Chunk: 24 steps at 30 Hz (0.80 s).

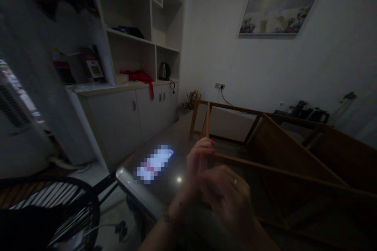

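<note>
My left hand, with red nails and a bracelet at the wrist, is raised over the table with its fingers curled in. Close against it is my right hand, a ring on one finger, its thumb and fingertips pinched together by the left palm. What the two hands hold, if anything, is too dark and blurred to make out. Just behind the hands lies a brown wooden frame with slanted panels. To their left, a phone with a lit screen rests on the glossy table.
A black slatted chair stands at lower left, beside a plug and cable near the floor. White cabinets line the left wall, holding a kettle and red cloth. Dark appliances sit behind the frame.
</note>
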Tool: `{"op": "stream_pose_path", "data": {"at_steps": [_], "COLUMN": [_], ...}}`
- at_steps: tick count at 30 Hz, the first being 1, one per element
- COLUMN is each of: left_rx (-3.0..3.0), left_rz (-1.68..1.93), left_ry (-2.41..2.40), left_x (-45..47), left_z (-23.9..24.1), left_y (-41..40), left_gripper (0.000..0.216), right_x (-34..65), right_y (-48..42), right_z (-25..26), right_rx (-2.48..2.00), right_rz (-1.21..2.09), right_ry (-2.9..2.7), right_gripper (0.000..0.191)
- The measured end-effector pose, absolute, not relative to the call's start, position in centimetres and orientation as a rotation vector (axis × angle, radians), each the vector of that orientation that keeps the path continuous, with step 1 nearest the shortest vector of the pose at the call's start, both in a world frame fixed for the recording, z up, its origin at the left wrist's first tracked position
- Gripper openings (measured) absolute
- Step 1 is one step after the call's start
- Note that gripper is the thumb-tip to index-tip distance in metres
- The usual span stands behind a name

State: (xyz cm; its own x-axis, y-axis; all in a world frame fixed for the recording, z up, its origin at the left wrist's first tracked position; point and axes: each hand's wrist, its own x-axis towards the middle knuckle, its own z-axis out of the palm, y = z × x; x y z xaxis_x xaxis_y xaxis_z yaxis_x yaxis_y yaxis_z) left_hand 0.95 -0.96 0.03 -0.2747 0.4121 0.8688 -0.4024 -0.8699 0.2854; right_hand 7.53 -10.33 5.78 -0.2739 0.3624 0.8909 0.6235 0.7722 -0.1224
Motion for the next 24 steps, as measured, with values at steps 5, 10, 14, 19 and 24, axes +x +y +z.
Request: {"op": "stream_pose_path", "data": {"at_steps": [5, 10, 14, 19, 24], "left_rx": [1.515, 1.52, 1.489, 1.448, 1.457], "left_rz": [2.196, 2.188, 2.22, 2.255, 2.252], "left_ry": [-0.028, -0.005, 0.016, 0.01, -0.006], "left_x": [0.97, 0.88, 1.03, 1.4, 1.52], "left_z": [0.0, 0.22, 0.12, -0.02, -0.14], "left_y": [-0.54, -0.59, -0.71, -0.46, -0.33], "left_gripper": [0.025, 0.024, 0.025, 0.027, 0.027], "right_x": [7.49, 7.44, 7.47, 7.75, 8.24], "right_y": [-10.42, -10.64, -10.65, -10.29, -9.84], "right_z": [5.94, 6.34, 6.26, 5.82, 5.91], "right_rx": [-0.793, -0.813, -0.81, -0.698, -0.649], "right_rz": [-0.33, -0.338, -0.409, -0.426, -0.382], "right_ry": [-1.896, -1.897, -1.895, -1.938, -1.977], "right_gripper": [0.019, 0.027, 0.022, 0.011, 0.019]}}
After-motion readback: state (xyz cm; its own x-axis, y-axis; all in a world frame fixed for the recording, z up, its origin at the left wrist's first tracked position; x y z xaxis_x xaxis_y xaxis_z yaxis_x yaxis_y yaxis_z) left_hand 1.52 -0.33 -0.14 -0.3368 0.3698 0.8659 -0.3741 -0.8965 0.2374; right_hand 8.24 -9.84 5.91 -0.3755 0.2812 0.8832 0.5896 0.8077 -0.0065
